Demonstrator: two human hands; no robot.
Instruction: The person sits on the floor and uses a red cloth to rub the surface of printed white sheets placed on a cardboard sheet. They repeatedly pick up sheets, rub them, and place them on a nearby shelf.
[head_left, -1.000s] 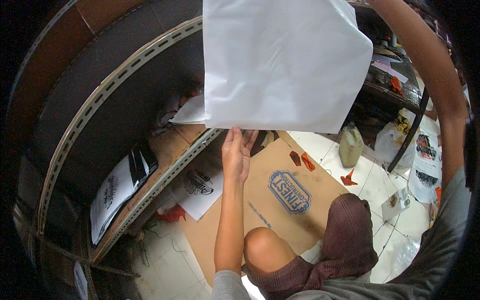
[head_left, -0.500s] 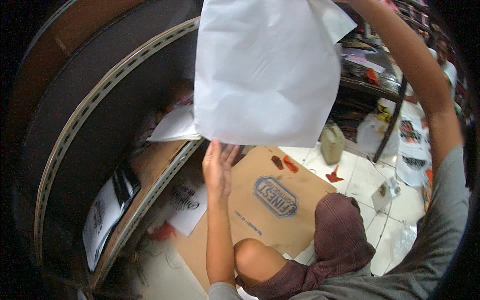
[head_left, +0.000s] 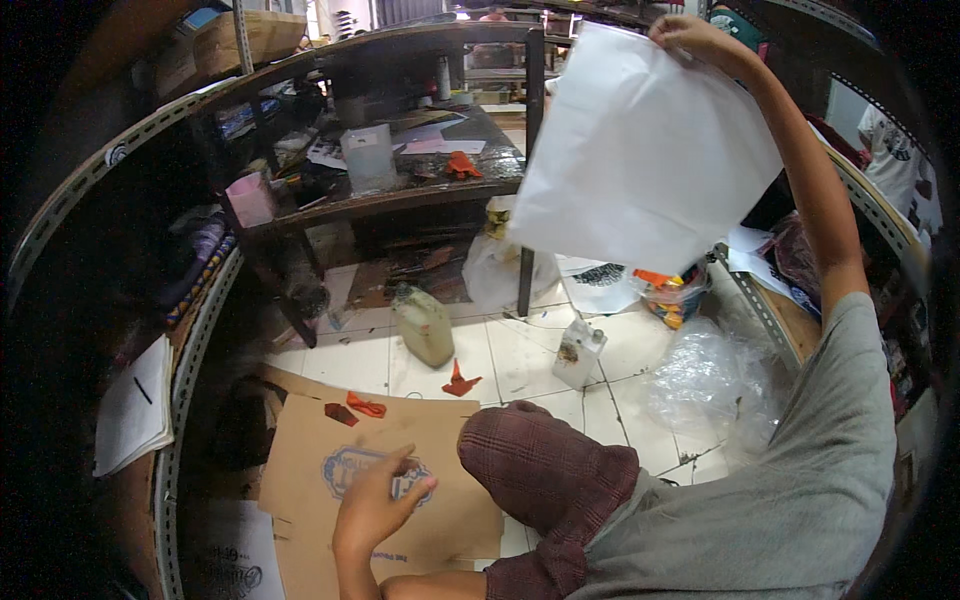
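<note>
1. right hand (head_left: 688, 36): grip pinches the white sheet (head_left: 645, 150) near its top edge.
2. left hand (head_left: 378, 502): grip loose, seemingly empty, above the brown cardboard (head_left: 455, 485).
3. sheet hangs raised, not yet set down.

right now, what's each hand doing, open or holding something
Left hand: open, empty, over the brown cardboard.
Right hand: closed, holding the white sheet near its top edge.

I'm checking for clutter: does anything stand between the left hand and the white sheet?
Nothing visible does. The knee appears just right of the line from the left hand to the white sheet in the right hand.
</note>
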